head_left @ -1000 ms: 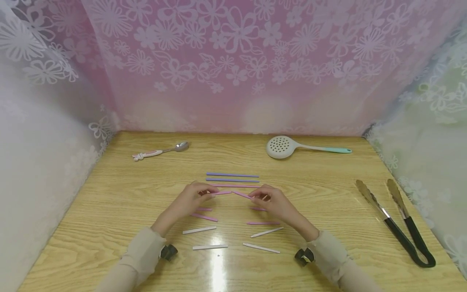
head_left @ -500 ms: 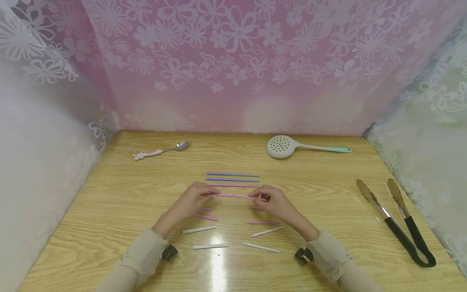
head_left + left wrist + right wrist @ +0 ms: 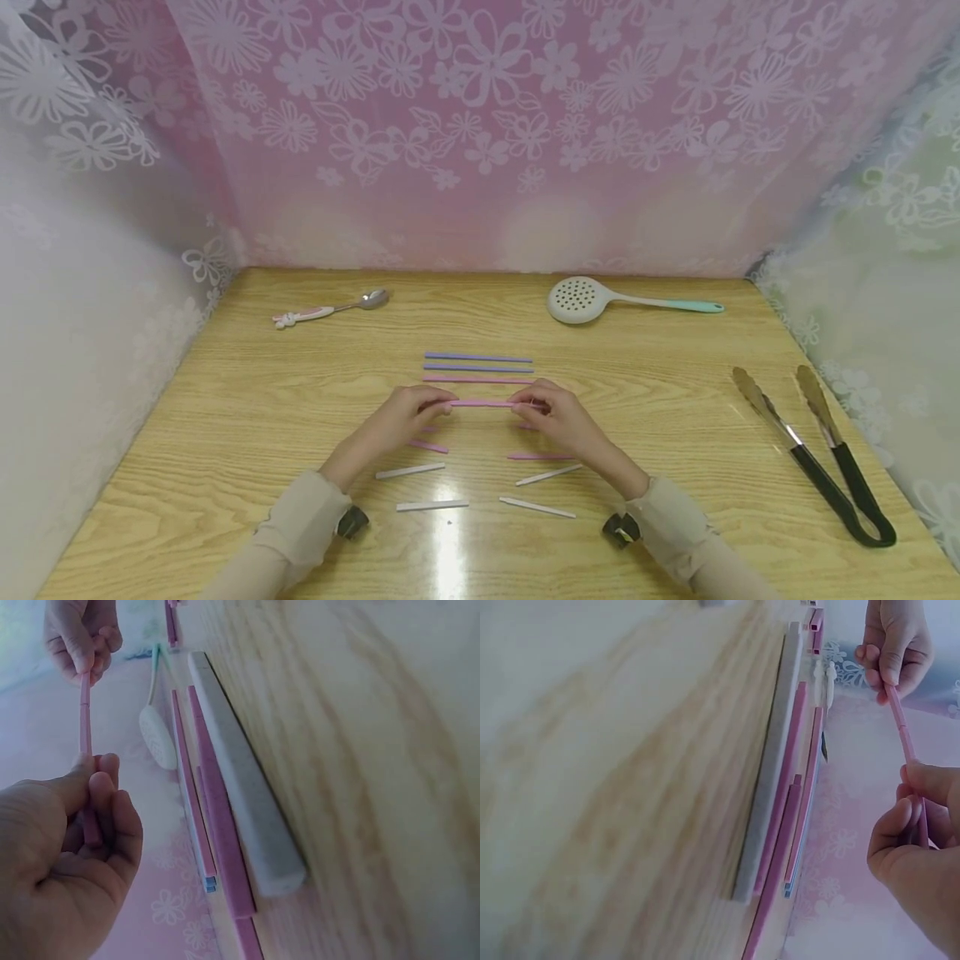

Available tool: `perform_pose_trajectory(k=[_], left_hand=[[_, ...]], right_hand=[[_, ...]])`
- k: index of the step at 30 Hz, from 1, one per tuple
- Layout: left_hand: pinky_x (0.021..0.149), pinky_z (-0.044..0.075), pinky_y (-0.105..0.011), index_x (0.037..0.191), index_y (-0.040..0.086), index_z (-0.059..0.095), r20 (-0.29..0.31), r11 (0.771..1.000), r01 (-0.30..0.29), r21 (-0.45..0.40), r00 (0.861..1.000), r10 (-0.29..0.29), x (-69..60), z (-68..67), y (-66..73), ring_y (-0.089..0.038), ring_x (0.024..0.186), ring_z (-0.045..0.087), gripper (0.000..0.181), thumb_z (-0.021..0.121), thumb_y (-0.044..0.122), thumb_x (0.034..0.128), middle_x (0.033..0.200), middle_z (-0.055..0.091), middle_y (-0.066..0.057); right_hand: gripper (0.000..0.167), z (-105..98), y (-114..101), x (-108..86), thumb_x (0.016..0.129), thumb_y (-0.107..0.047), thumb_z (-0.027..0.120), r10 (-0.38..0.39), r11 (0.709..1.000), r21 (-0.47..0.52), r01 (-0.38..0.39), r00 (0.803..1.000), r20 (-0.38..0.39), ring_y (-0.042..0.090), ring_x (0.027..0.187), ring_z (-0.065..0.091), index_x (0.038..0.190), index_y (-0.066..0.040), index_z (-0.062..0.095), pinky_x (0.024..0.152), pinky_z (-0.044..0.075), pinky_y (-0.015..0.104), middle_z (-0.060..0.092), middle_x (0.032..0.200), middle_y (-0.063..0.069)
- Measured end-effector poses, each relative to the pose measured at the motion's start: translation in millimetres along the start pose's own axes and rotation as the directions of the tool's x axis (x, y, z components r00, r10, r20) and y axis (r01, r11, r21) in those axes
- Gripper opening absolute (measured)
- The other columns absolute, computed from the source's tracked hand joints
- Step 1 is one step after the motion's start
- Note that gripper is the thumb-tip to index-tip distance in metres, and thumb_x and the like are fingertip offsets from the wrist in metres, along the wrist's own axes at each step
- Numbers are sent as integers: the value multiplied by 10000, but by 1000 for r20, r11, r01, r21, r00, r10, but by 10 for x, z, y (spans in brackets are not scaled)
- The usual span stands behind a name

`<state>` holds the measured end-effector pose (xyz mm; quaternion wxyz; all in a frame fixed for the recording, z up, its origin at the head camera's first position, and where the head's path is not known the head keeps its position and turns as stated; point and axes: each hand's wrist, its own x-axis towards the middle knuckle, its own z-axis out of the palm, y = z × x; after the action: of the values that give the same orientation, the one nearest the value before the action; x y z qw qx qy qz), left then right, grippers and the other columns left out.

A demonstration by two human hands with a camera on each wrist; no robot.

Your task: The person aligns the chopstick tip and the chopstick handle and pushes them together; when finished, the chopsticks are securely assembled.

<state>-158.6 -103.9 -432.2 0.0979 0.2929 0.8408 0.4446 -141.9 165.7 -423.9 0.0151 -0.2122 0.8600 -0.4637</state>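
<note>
In the head view, a thin pink chopstick [image 3: 482,403] spans the gap between my two hands, above the table. My left hand [image 3: 412,410] pinches its left part between thumb and fingers, and my right hand [image 3: 553,412] pinches its right part. Both wrist views show a seam partway along this pink chopstick [image 3: 85,724], where its two halves meet end to end. Just beyond lie a full-length pink chopstick [image 3: 480,380] and two full-length blue-violet chopsticks [image 3: 478,368]. Shorter pink chopstick halves [image 3: 542,457] lie below both hands, some partly hidden by them.
Nearer the front lie grey-white chopstick halves, such as one on the left [image 3: 432,507] and one on the right [image 3: 537,507]. A spoon [image 3: 330,310] rests at the back left, a slotted skimmer [image 3: 577,301] at the back right. Black-handled tongs [image 3: 832,467] lie along the right side.
The two pink halves, held at an angle with tips touching a second ago, now form one straight line. My hands have lowered slightly toward me, the left one shifting a little right.
</note>
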Motion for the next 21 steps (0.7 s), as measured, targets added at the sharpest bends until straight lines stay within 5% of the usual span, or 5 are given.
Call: perform_pose_trajectory(k=[21], left_hand=[[679,566,-220,1121,-56,645,-62,997,-73,-39,996,71,-35,29,-7,-324,918,668,227,550,56,948,1056,667,-219]], right_hand=[[73,106,21,-18,872,10,650,-117,993,20,119,990,-75,16,722,530,923,52,683,613,529,180,573,850,59]])
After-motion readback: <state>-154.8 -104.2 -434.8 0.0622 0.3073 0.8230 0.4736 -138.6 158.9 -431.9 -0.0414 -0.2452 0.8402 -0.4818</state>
